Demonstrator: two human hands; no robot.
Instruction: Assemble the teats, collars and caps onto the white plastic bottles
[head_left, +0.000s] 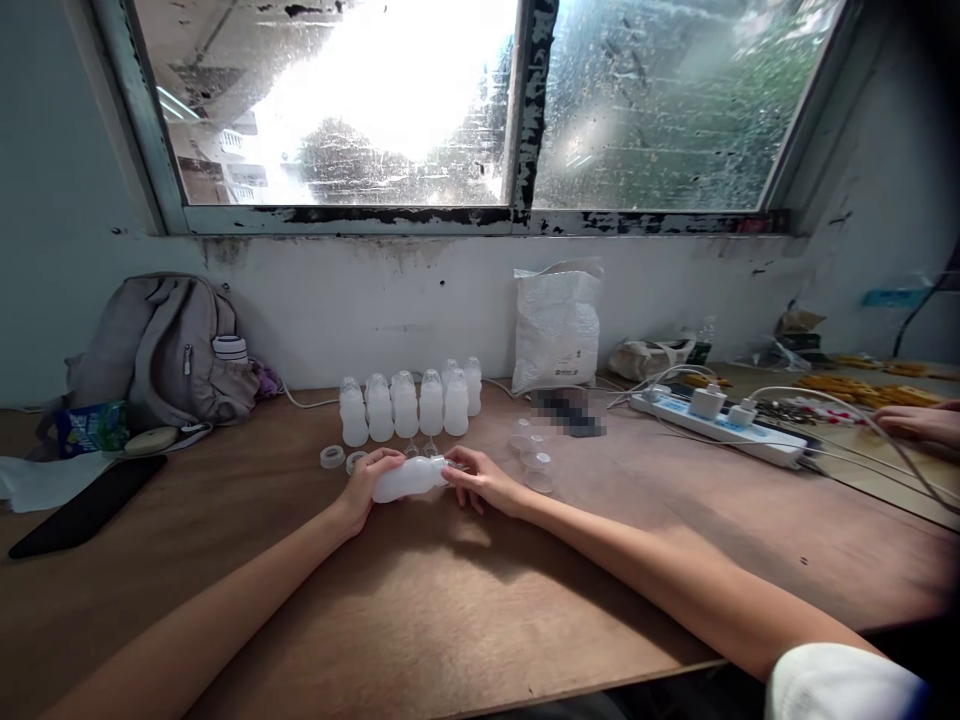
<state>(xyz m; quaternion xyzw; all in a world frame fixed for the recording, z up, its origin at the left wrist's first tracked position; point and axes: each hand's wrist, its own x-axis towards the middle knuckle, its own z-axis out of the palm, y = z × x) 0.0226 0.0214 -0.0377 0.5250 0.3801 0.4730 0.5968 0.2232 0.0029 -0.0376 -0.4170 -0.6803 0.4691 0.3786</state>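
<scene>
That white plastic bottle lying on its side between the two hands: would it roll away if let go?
The translucent white plastic bottle looks round-bodied and lies sideways on the flat wooden table, so it would probably roll. It seems empty, so likely light. The left hand and right hand steady it.

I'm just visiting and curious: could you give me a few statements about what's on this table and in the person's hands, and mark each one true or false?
1. Both hands hold one white bottle lying on its side: the left hand at its base, the right hand at its neck. True.
2. A row of white bottles stands upright behind the hands. True.
3. The backpack sits at the right end of the table. False: it is at the left, against the wall.
4. The power strip has nothing plugged in. False: white chargers are plugged into it.
5. A dark phone lies flat at the left on the table. True.
</scene>
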